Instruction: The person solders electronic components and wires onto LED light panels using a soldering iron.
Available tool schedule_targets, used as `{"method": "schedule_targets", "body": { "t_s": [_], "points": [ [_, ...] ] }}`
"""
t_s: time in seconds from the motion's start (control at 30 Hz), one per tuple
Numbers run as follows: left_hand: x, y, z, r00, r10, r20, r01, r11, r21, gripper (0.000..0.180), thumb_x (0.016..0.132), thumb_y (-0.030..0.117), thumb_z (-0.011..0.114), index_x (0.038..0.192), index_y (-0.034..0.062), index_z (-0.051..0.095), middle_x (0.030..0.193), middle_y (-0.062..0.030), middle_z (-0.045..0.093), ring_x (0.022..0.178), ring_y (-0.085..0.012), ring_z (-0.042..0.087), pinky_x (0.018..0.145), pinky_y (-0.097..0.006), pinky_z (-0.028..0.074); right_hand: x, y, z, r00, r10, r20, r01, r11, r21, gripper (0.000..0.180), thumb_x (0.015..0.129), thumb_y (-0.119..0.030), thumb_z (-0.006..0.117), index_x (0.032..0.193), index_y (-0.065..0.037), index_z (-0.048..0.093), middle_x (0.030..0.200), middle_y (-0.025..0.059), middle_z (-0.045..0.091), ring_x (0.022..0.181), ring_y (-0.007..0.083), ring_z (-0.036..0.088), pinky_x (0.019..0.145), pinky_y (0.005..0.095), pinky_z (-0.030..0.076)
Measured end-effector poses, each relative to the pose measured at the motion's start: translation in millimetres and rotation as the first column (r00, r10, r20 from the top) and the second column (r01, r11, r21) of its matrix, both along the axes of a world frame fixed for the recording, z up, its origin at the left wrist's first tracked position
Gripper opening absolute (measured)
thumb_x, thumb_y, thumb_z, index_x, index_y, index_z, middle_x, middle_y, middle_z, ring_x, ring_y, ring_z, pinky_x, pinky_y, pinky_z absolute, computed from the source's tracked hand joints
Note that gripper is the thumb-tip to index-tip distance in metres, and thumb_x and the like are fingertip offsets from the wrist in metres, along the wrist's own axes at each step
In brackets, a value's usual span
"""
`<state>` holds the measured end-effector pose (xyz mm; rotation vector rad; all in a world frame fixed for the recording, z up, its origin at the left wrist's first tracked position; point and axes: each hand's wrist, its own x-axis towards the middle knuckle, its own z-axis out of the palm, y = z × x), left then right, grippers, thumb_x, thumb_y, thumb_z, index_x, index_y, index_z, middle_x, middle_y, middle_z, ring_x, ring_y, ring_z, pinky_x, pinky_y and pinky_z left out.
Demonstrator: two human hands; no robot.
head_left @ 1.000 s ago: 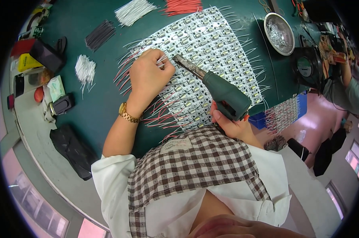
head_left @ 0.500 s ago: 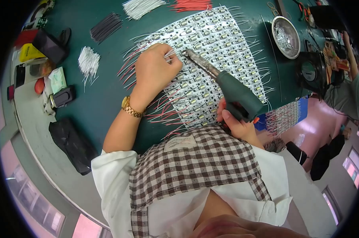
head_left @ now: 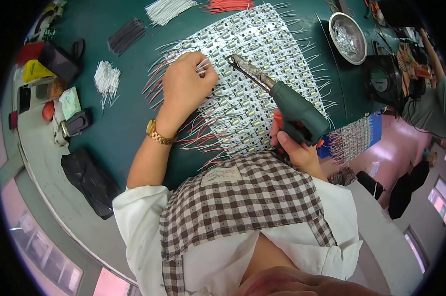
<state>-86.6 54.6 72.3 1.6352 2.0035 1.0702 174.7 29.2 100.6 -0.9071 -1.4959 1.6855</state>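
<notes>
The left hand [head_left: 186, 86] is pinching a thin white wire [head_left: 203, 63] over the white LED panel [head_left: 252, 64]; just beside it, the right hand [head_left: 294, 148] is gripping a green soldering gun [head_left: 287, 106].

Left of the metal bowl [head_left: 347, 37]: white wires [head_left: 106, 80], black wires [head_left: 126, 35], red wires [head_left: 229, 5], black pouch [head_left: 89, 181].

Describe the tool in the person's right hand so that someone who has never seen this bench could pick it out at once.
Start at the white panel of small circuit boards spread over the green table. Lying slantwise across its right half is the soldering gun, gripped by the right hand. It is the only dark green, pistol-shaped thing there, with a long metal tip.
</notes>
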Motion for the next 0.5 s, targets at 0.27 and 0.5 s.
{"method": "schedule_targets", "body": {
  "t_s": [0.27,0.5],
  "points": [
    [-0.4,-9.2,6.3,0.993,-0.119,0.008,0.118,0.990,0.077,0.011,0.071,0.014,0.067,0.074,0.0040,0.065,0.084,-0.0057,0.056,0.069,-0.0230,0.058,0.061,-0.033,0.047,14.0,-5.1,-4.1,0.987,0.114,0.116,-0.109,0.993,-0.046,0.040,0.086,-0.012,0.062,0.123,-0.002,0.050,0.090,0.0069,0.059,0.074,0.0122,0.056,0.067,0.0259,0.046],
    [2.2,-8.9,4.8,0.991,-0.105,-0.083,0.111,0.992,0.062,0.013,0.071,0.016,0.068,0.075,0.0039,0.066,0.086,-0.0052,0.056,0.068,-0.0227,0.058,0.059,-0.033,0.047,14.2,-8.7,-2.9,0.980,0.120,0.157,-0.121,0.993,-0.004,0.040,0.086,-0.010,0.062,0.122,-0.002,0.050,0.091,0.0067,0.059,0.075,0.0119,0.058,0.068,0.0255,0.048]
  ]
}}
